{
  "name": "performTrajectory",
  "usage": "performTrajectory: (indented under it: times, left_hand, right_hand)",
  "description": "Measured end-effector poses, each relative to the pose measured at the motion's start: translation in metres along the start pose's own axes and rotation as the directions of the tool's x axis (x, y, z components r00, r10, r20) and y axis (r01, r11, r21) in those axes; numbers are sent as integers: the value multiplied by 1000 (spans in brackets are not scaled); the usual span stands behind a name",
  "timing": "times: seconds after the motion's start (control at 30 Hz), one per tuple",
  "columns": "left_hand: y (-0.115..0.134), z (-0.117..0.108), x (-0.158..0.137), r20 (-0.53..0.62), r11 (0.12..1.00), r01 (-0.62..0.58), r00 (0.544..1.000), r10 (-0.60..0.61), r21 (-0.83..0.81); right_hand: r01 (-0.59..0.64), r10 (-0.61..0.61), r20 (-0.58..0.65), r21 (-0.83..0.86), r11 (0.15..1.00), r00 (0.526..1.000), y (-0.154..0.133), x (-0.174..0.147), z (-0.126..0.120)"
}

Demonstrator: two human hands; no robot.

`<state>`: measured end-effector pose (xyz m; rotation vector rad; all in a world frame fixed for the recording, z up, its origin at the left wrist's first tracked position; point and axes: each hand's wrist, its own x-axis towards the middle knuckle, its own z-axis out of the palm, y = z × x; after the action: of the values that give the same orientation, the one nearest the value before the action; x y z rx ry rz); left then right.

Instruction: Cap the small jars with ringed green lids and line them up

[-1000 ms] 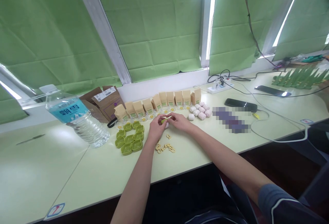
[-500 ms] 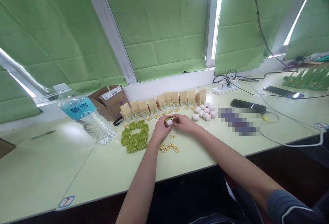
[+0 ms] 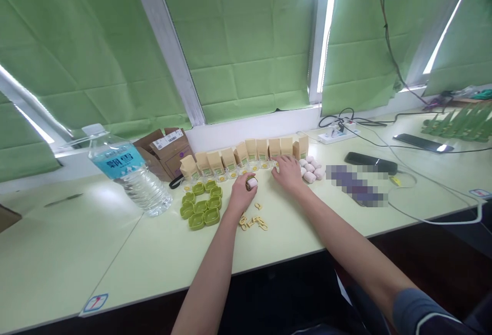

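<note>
My left hand point(image 3: 240, 194) is closed around a small olive-green case with a pale pinkish-white block point(image 3: 252, 183) showing at its open end. To the right, my right hand point(image 3: 289, 173) has its fingers apart, over the clear pieces in front of a row of tan paper packets point(image 3: 241, 151). Whether its fingertips touch one of them is hard to see. Beside that hand lies a pile of pale pinkish-white blocks point(image 3: 309, 176). Several olive-green cases point(image 3: 200, 207) are grouped left of my left hand. Cream-yellow clips or loops point(image 3: 252, 222) lie nearer the table edge.
A large water bottle point(image 3: 132, 171) stands at the left, before an open cardboard box point(image 3: 169, 155). Toward the right are a black phone point(image 3: 371, 162), a power strip point(image 3: 334, 135) and loose cables. Green spiky items point(image 3: 459, 124) sit far right.
My right hand has left the case and moved right and away from me, toward the packets and pale blocks, its fingers spreading. My left hand keeps the case in nearly the same place.
</note>
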<state>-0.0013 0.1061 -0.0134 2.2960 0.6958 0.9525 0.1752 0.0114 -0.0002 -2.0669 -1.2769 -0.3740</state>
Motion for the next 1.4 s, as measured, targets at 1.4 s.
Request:
performTrajectory:
  times: [1.4]
  left_hand:
    - [5,-2,-1,-113,999,-6,994,2,-34]
  right_hand:
    - [179,-206,16,436,882,978,-2,-1,-5]
